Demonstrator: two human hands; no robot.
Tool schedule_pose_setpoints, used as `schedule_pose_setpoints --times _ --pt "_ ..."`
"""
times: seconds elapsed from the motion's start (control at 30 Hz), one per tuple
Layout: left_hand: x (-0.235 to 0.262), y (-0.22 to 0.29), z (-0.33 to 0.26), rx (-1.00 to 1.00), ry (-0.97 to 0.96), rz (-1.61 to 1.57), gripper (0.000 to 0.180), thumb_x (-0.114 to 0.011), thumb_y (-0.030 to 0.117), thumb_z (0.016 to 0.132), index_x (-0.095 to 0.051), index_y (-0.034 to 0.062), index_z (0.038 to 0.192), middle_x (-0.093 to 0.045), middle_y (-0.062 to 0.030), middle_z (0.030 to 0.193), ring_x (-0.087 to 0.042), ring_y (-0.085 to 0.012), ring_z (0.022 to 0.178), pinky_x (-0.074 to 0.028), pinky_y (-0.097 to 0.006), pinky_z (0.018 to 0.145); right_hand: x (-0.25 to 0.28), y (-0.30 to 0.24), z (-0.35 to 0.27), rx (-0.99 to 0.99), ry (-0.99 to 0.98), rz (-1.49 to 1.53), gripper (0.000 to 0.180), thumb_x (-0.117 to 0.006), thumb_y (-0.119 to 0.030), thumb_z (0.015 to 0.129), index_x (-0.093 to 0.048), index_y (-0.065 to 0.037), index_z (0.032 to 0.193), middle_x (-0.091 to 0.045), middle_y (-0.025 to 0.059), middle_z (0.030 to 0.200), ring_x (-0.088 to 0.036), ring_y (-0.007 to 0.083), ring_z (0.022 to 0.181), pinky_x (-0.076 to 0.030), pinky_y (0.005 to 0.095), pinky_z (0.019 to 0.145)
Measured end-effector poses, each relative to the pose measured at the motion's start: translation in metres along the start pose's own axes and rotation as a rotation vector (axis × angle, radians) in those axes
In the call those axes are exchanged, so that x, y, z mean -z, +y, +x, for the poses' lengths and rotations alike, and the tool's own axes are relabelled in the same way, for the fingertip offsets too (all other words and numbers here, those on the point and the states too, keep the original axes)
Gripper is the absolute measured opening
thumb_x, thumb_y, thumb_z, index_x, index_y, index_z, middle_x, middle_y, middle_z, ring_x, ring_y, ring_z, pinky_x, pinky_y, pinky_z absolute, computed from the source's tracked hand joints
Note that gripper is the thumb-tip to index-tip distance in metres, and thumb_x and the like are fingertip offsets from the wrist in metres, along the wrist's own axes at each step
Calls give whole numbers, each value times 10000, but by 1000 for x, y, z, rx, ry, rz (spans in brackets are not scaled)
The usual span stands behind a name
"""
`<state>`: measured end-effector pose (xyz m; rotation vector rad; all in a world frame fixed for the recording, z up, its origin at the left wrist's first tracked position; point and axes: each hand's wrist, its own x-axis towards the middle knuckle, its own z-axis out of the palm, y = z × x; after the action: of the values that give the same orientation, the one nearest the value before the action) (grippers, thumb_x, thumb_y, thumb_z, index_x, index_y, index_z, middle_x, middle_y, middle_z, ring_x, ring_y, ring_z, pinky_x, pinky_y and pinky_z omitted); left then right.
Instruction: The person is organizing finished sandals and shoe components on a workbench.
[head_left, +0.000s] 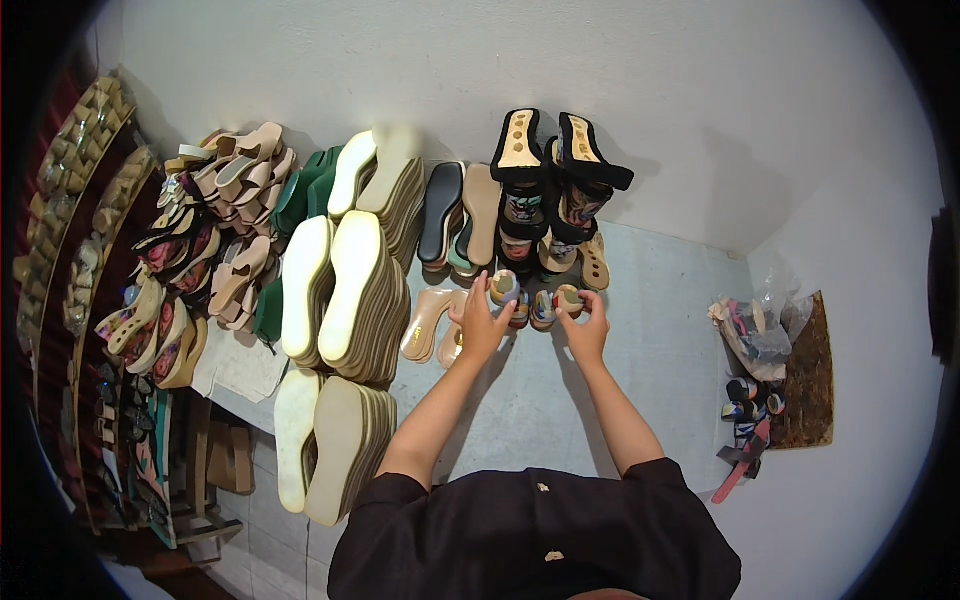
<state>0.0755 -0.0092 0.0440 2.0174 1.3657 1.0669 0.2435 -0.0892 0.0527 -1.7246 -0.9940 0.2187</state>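
Around a rounded, multicoloured patterned sandal strap (504, 287), the fingers of my left hand (483, 325) are closed. My right hand (587, 328) grips a similar patterned sandal strap (569, 300), tan on its upper face. Between and under the hands, more patterned straps (543, 312) rest on the pale table (640, 370). Just beyond stand two stacks of black-edged sandals (521, 150) with patterned straps and tan soles with round holes. Clear-looking tan insoles (427, 325) lie beside my left wrist. The fingers hide part of what each hand holds.
Tall stacks of cream insoles (352, 285) stand left of my arm, with black and tan soles (443, 215) behind. Heaped sandals (240, 170) fill the far left. At the right edge are plastic bags (770, 330), more patterned straps (742, 410) and a brown board (808, 370).
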Motion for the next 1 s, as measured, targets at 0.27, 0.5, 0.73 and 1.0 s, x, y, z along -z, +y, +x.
schedule_pose_setpoints --times 0.27,0.5,0.73,1.0 --pt "-23 3 3 -17 -120 11 707 -641 360 805 -334 41 1356 -468 -166 1315 -417 -284 1244 -146 -606 933 -30 2 8 25 14 -48 453 -771 -189 667 -546 -59 1038 -605 91 972 -580 233 889 -414 355 818" --pt "-36 -2 -3 50 -150 62 622 -632 404 800 -449 78 1297 -505 -180 1278 -403 -291 1264 -157 -604 931 -42 5 4 39 28 -178 458 -769 -221 679 -543 -55 1042 -598 100 979 -577 267 898 -436 379 800" --pt "-37 1 -3 54 -90 117 600 -638 385 793 -465 77 1279 -524 -166 1249 -435 -293 1231 -172 -621 929 -42 7 1 65 32 -240 452 -751 -255 694 -541 -78 1053 -579 85 1026 -552 272 959 -381 399 852" --pt "-33 3 -2 111 -172 -4 596 -614 349 830 -401 94 1324 -550 -159 1218 -497 -281 1165 -146 -608 952 -41 7 3 44 32 -196 457 -748 -274 697 -544 -81 1057 -577 92 1030 -544 291 984 -373 405 863"
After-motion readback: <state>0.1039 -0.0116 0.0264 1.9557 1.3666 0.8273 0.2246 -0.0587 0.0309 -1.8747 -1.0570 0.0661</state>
